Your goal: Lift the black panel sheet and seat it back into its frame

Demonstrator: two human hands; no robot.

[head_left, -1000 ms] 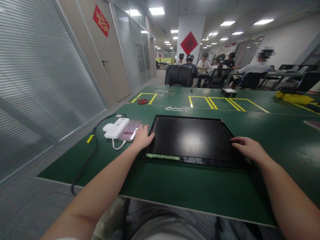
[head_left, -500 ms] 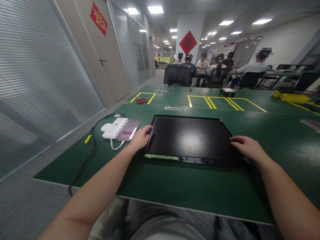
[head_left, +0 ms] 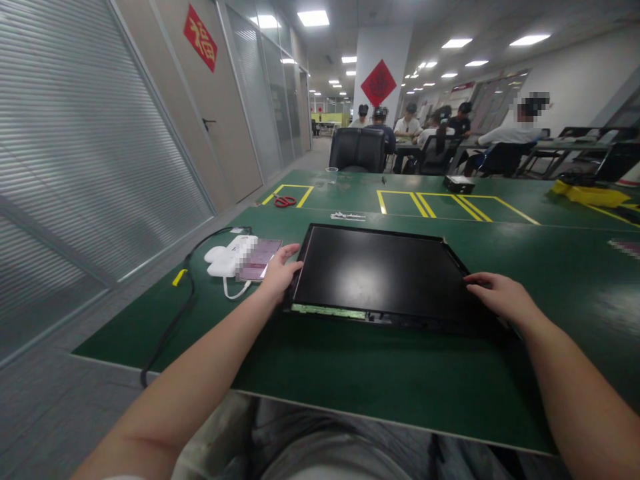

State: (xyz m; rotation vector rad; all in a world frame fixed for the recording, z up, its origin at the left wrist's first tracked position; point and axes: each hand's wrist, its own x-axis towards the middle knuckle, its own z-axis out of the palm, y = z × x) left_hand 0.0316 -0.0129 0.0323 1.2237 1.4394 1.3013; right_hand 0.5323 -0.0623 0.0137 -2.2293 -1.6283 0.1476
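A black flat display panel [head_left: 380, 273] in a thin dark frame lies face up in front of me, its left side looking slightly raised. A green circuit strip [head_left: 327, 311] shows along its near edge, towards the left. My left hand [head_left: 281, 272] grips the left edge, thumb near the top of the frame; the fingers underneath are hidden. On the opposite edge, my right hand [head_left: 500, 293] holds the frame between thumb and fingers, and its fingertips are partly hidden.
Left of the panel lie a phone [head_left: 260, 259], a white device [head_left: 231, 257] and a black cable [head_left: 190, 293]. Beyond are red-handled scissors [head_left: 285, 201], small white pieces [head_left: 348, 216], a plastic cup [head_left: 331, 175] and a black box [head_left: 459, 185]. People sit at far tables.
The panel's left side has risen slightly, and the light's reflection has slid left across it. My left hand has closed further around the left edge.
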